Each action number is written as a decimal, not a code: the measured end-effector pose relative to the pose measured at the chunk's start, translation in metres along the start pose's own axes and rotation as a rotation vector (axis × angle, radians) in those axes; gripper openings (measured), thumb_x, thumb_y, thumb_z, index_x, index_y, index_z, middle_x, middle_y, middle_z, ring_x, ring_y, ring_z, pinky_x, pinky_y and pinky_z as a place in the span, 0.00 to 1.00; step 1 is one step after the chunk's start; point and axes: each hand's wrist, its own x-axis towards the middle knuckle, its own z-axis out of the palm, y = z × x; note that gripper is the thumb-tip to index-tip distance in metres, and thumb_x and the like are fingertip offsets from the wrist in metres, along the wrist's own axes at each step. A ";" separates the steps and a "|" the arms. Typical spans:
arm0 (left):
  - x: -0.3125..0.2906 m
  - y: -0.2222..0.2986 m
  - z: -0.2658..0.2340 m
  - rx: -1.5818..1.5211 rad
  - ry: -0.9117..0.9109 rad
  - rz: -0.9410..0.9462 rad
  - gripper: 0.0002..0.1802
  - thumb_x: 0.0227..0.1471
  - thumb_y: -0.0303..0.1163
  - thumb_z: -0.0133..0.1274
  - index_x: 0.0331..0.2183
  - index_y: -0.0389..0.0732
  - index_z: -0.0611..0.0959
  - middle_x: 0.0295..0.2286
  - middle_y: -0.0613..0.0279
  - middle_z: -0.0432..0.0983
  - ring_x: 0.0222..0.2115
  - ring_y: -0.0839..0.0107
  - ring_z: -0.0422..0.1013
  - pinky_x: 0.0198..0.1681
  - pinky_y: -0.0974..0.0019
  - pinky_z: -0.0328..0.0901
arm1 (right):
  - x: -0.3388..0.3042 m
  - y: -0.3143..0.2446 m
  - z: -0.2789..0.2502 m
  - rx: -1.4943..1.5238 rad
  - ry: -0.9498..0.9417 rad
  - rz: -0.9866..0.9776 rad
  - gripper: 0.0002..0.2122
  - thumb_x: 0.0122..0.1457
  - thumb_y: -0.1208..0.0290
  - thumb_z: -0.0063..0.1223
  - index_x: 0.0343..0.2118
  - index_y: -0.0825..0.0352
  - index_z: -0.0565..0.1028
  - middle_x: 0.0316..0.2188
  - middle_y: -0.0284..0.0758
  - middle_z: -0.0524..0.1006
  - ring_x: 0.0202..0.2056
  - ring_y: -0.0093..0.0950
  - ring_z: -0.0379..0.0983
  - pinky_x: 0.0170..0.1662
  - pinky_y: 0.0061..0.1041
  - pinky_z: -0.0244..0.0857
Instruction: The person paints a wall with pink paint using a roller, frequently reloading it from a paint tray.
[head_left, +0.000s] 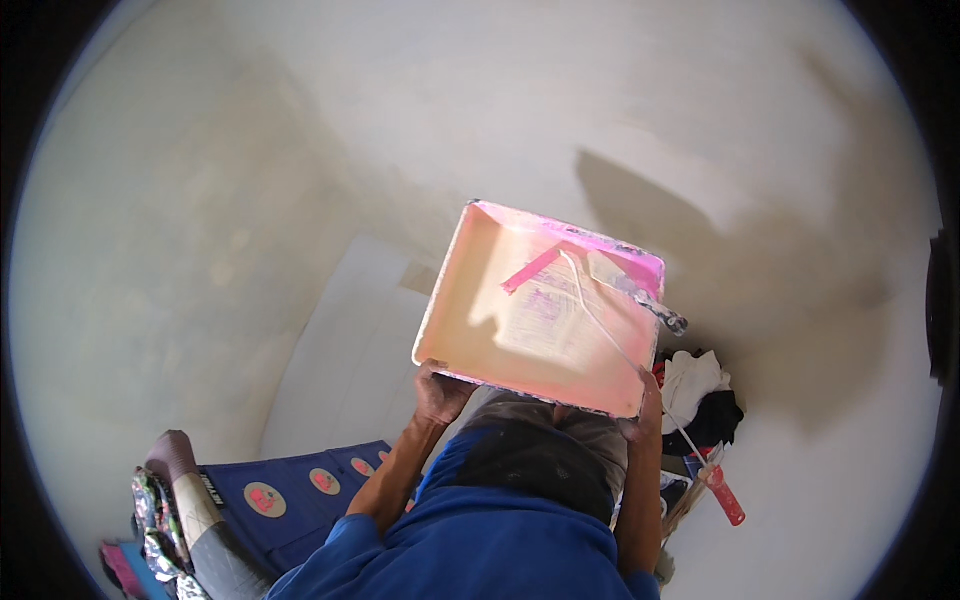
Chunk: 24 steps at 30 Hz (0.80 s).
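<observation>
A wide, paint-smeared tray (470,330) is held tilted in front of my body. Pale cream paint coats its floor, with pink along the far and right sides. My left hand (443,393) grips its near left corner, and my right hand (645,408) its near right corner, both closed. Across the tray lies a paint roller (535,270) with a narrow pink head. Its thin rod runs past my right hand, perhaps under the thumb, to a red handle (724,495) beyond the rim. A flat-bladed scraper (640,290) rests on the right side, its stained handle overhanging.
Bare plaster walls (200,200) stand ahead and to the left. At lower left are navy fabric with round pink prints (290,500), a grey and white rolled item (195,500) and patterned cloth (155,520). White and black cloths (695,385) are heaped right of my legs.
</observation>
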 end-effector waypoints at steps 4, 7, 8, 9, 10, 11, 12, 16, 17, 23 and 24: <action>-0.001 0.002 -0.002 0.007 0.026 -0.042 0.39 0.30 0.36 0.47 0.50 0.38 0.62 0.47 0.54 0.62 0.48 0.60 0.59 0.51 0.51 0.53 | 0.000 -0.001 -0.006 -0.005 -0.018 0.051 0.15 0.55 0.67 0.39 0.42 0.71 0.66 0.35 0.37 0.73 0.32 0.30 0.73 0.32 0.29 0.70; 0.001 0.002 -0.002 0.020 0.067 -0.036 0.39 0.30 0.36 0.47 0.50 0.39 0.62 0.47 0.54 0.61 0.48 0.59 0.59 0.52 0.50 0.53 | -0.002 -0.002 0.001 -0.048 0.100 0.058 0.14 0.56 0.67 0.39 0.40 0.70 0.68 0.32 0.36 0.74 0.27 0.29 0.74 0.25 0.29 0.71; 0.001 0.004 -0.002 0.016 0.079 -0.032 0.39 0.30 0.36 0.47 0.50 0.39 0.62 0.47 0.54 0.61 0.48 0.59 0.59 0.52 0.50 0.53 | -0.004 -0.002 0.003 -0.052 0.101 0.071 0.14 0.56 0.67 0.39 0.40 0.70 0.68 0.32 0.36 0.74 0.27 0.29 0.74 0.25 0.29 0.71; 0.000 0.006 -0.003 0.014 0.078 -0.041 0.39 0.30 0.36 0.47 0.50 0.39 0.62 0.47 0.54 0.61 0.48 0.59 0.59 0.52 0.50 0.52 | -0.006 0.000 0.006 -0.067 0.150 0.097 0.14 0.56 0.67 0.39 0.40 0.71 0.68 0.30 0.36 0.74 0.27 0.29 0.74 0.23 0.29 0.71; 0.002 0.007 -0.001 0.009 0.070 -0.049 0.38 0.31 0.37 0.47 0.50 0.39 0.62 0.47 0.54 0.61 0.48 0.59 0.59 0.52 0.49 0.52 | -0.007 -0.002 0.008 -0.085 0.197 0.117 0.14 0.56 0.66 0.39 0.39 0.71 0.68 0.29 0.36 0.74 0.27 0.29 0.74 0.21 0.29 0.71; 0.002 0.007 0.002 0.002 0.076 -0.045 0.38 0.31 0.37 0.47 0.50 0.39 0.62 0.47 0.54 0.61 0.48 0.59 0.59 0.52 0.49 0.52 | -0.008 -0.002 0.006 -0.092 0.196 0.124 0.14 0.56 0.66 0.39 0.39 0.71 0.68 0.29 0.36 0.74 0.27 0.29 0.74 0.21 0.29 0.71; 0.002 0.007 0.006 0.002 0.086 -0.048 0.38 0.31 0.37 0.46 0.50 0.39 0.62 0.47 0.54 0.61 0.48 0.58 0.59 0.52 0.48 0.52 | -0.009 -0.003 0.002 -0.070 0.211 0.130 0.14 0.55 0.67 0.40 0.39 0.71 0.68 0.31 0.37 0.74 0.28 0.30 0.74 0.25 0.29 0.71; 0.002 0.012 0.006 0.011 0.088 -0.057 0.38 0.32 0.37 0.46 0.50 0.40 0.62 0.47 0.55 0.61 0.48 0.58 0.59 0.51 0.47 0.53 | -0.007 -0.003 -0.006 -0.095 0.093 0.119 0.12 0.54 0.68 0.40 0.37 0.70 0.68 0.30 0.37 0.74 0.28 0.29 0.74 0.27 0.27 0.71; 0.002 0.013 0.006 0.008 0.094 -0.061 0.38 0.32 0.37 0.46 0.50 0.40 0.62 0.47 0.55 0.61 0.48 0.58 0.59 0.51 0.47 0.53 | -0.005 -0.002 -0.011 -0.096 0.099 0.124 0.12 0.54 0.68 0.40 0.37 0.70 0.68 0.30 0.37 0.74 0.28 0.29 0.74 0.27 0.27 0.71; 0.002 0.017 0.017 0.052 0.127 -0.029 0.38 0.33 0.38 0.45 0.51 0.40 0.62 0.47 0.55 0.61 0.49 0.58 0.58 0.50 0.46 0.53 | -0.002 0.003 -0.017 -0.081 0.149 0.135 0.10 0.54 0.68 0.40 0.35 0.69 0.69 0.29 0.35 0.74 0.28 0.29 0.74 0.28 0.27 0.71; 0.002 0.017 0.017 0.055 0.131 -0.020 0.36 0.34 0.38 0.44 0.50 0.39 0.62 0.47 0.54 0.61 0.48 0.57 0.59 0.50 0.45 0.53 | -0.005 0.001 -0.012 -0.078 0.174 0.125 0.10 0.54 0.68 0.40 0.35 0.69 0.68 0.28 0.35 0.74 0.27 0.29 0.74 0.25 0.28 0.71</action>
